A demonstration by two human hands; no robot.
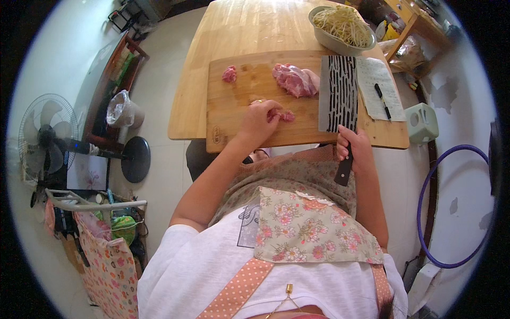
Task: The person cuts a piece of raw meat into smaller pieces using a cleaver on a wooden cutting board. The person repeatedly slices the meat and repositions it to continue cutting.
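Observation:
My right hand [354, 147] is wrapped around the black handle of a cleaver [338, 93]. Its broad blade, with a black streaked pattern, lies flat over the right side of a wooden cutting board [223, 105]. My left hand [261, 121] bends over the board's near half, its fingertips closed on small pieces of raw meat [287, 116]; the fingers partly hide them. Beyond both hands rests a larger chunk of raw meat [295, 81], close to the blade's left edge. A separate small lump of meat [229, 74] sits at the board's far left.
The board lies on a wooden table [247, 32]. At the far right stands a bowl [342, 48] heaped with bean sprouts [342, 26]. Paper with writing [372, 79] and a pen [381, 100] lie right of the cleaver. A standing fan [47, 135] and lined bin [125, 109] are leftward.

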